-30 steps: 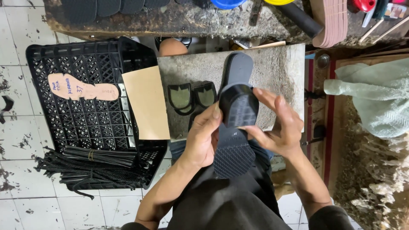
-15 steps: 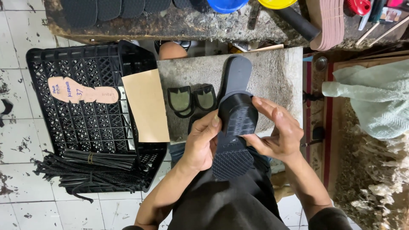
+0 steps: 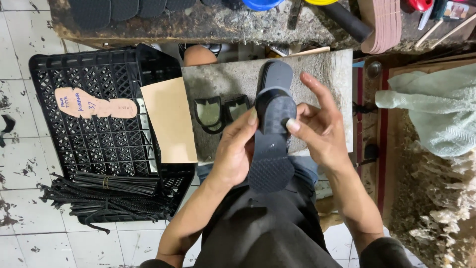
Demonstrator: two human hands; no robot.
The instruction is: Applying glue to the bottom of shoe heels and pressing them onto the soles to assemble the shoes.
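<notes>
**Both my hands on a dark sandal over the bench**

Looking down at my lap, I hold a dark sandal (image 3: 271,144) with both hands, sole side up, its textured heel end pointing toward my body and its toe end over the grey bench (image 3: 233,82). My left hand (image 3: 237,149) grips the left edge, thumb pressed against the wide strap that arches over the middle. My right hand (image 3: 322,131) pinches the strap from the other side with thumb and forefinger, the remaining fingers spread loose.

On the bench, just left of the sandal, lie two small dark strap pieces (image 3: 220,113). A tan sheet of card (image 3: 171,121) overhangs the bench edge onto a black plastic crate (image 3: 106,144). A foot-shaped paper pattern (image 3: 94,105) lies on the crate, and a bundle of thin black strips (image 3: 111,196) lies at the crate's near edge. A pale green cloth (image 3: 431,111) sits at far right.

My judgement: the strap is held only by fingertips, so uneven pressure could seat it crooked, or let it spring free.
</notes>
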